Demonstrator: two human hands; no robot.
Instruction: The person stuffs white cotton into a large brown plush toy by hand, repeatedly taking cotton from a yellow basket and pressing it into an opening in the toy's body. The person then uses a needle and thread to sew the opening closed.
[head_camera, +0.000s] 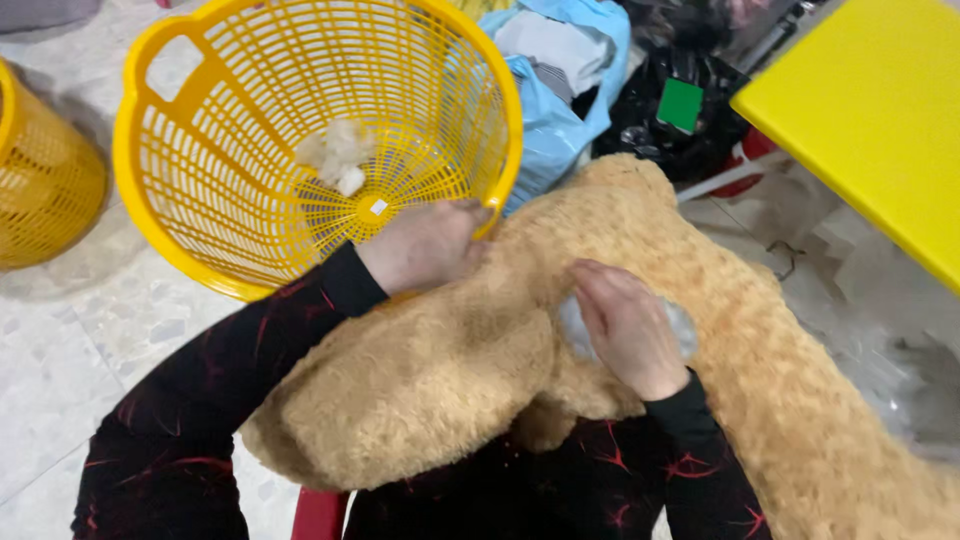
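A large tan plush toy (450, 370) lies across my lap, its fur skin stretching to the lower right. My left hand (425, 243) grips a fold of the fur near the rim of a yellow plastic basket (200, 150). My right hand (628, 328) presses into the plush over a clump of whitish stuffing (574, 330), fingers curled on it. A small tuft of white stuffing (338, 152) rests inside the tilted basket.
A second yellow basket (40, 180) stands at the left edge. A light blue plastic bag (560, 90) and black bags (680, 110) lie behind the plush. A yellow tabletop (880, 110) fills the upper right. The floor is pale speckled tile (90, 340).
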